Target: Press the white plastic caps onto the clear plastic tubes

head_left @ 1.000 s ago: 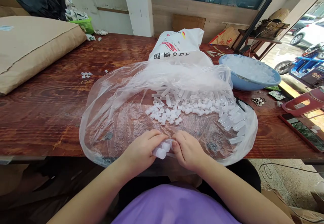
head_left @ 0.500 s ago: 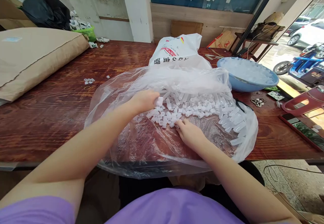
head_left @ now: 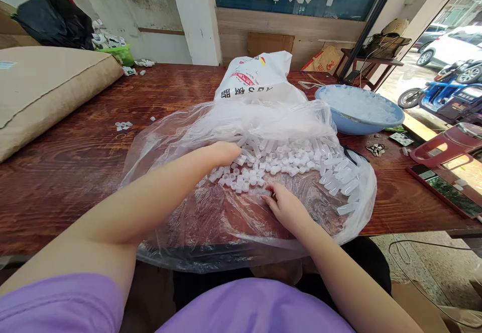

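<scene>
Small translucent white plastic caps [head_left: 243, 178] lie heaped on a clear plastic bag [head_left: 211, 222] spread over the table. My left hand [head_left: 226, 153] is over the left end of the heap, close to a pale cap. Its fingers are turned away and hidden, so its grip does not show. Just in front of the heap is my right hand [head_left: 286, 206], thumb and index finger curled toward each other. Something small and pale may be between those fingertips, but I cannot make it out. Longer translucent plastic pieces [head_left: 341, 175] lie toward the right side of the bag.
A blue basin [head_left: 350, 124] filled with whitish translucent pieces stands at the back right. Behind the heap lies a printed white sack [head_left: 256, 74]. Keys [head_left: 376, 149], a phone [head_left: 448, 190] and a reddish bottle [head_left: 446, 147] are on the right. A large brown paper package [head_left: 56, 89] occupies the left.
My right hand has drawn back slightly from the caps, toward me. My left hand has turned, and its fingers have gone out of sight. The whole view has shifted a little.
</scene>
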The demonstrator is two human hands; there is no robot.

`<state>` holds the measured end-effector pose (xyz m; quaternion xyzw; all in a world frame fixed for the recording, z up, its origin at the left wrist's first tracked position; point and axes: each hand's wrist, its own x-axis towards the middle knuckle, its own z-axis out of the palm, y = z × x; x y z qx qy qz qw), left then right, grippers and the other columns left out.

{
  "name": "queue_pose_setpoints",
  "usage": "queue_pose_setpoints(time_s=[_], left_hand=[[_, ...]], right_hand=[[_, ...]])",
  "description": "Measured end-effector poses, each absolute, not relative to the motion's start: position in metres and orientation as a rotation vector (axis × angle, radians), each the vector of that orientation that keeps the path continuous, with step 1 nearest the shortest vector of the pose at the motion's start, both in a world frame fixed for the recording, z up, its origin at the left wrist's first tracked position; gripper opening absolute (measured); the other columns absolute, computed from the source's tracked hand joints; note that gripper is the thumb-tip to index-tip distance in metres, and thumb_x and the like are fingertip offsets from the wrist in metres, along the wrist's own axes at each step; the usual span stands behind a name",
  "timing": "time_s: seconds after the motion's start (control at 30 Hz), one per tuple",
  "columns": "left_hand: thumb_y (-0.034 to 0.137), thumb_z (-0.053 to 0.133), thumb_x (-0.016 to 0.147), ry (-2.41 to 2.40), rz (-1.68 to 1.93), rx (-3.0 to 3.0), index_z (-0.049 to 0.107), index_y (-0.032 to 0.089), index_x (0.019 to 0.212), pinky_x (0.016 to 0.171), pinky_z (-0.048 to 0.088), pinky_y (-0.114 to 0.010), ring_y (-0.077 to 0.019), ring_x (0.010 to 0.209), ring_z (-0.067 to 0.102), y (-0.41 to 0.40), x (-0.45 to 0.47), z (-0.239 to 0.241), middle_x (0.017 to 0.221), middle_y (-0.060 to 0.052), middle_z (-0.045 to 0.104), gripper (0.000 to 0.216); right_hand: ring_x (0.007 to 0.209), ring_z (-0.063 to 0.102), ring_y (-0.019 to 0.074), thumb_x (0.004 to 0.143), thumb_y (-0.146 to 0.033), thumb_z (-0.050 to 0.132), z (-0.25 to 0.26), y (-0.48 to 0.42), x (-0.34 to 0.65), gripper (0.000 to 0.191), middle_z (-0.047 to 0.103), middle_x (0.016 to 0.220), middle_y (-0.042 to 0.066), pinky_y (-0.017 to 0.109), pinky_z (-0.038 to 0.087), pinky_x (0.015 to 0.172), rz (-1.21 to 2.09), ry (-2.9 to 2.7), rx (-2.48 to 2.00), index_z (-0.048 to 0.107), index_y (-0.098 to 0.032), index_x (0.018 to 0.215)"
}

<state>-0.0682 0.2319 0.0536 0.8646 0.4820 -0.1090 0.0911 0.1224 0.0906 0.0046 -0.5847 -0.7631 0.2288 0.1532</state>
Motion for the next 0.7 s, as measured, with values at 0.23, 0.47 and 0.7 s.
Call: queue_pose_setpoints(time_s=[0.23,0.47,0.7], left_hand=[[0.031,0.051,0.080,1.470,0.606,2.130,0.057,0.013,0.101,0.073,0.049,-0.029,-0.0202,0.085,0.061,0.171,-0.067,0.069,0.095,-0.008,0.064,0.029],[0.029,0.076,0.057,1.041,1.188,0.875,0.060,0.015,0.070,0.055,0.044,-0.021,-0.0094,0.057,0.056,0.085,-0.033,0.042,0.061,0.003,0.059,0.025],[0.032,0.075,0.060,1.203,1.369,0.857,0.057,0.014,0.074,0.058,0.044,-0.021,-0.0084,0.056,0.054,0.083,-0.020,0.017,0.063,0.004,0.059,0.029]], right_hand=[[0.086,0.059,0.0183,0.088,-0.027,0.046,0.001,0.073,0.135,0.024,0.060,0.093,0.008,0.033,0.050,0.077,0.618,-1.761,-1.250,0.052,-0.021,0.110],[0.079,0.061,0.0149,0.081,-0.023,0.058,0.010,0.059,0.127,0.017,0.063,0.088,0.002,0.029,0.052,0.073,0.727,-1.681,-1.039,0.057,-0.024,0.098],[0.080,0.060,0.0162,0.083,-0.024,0.053,-0.006,0.059,0.123,0.024,0.060,0.095,0.006,0.031,0.053,0.072,0.635,-1.634,-1.209,0.054,-0.023,0.107]])
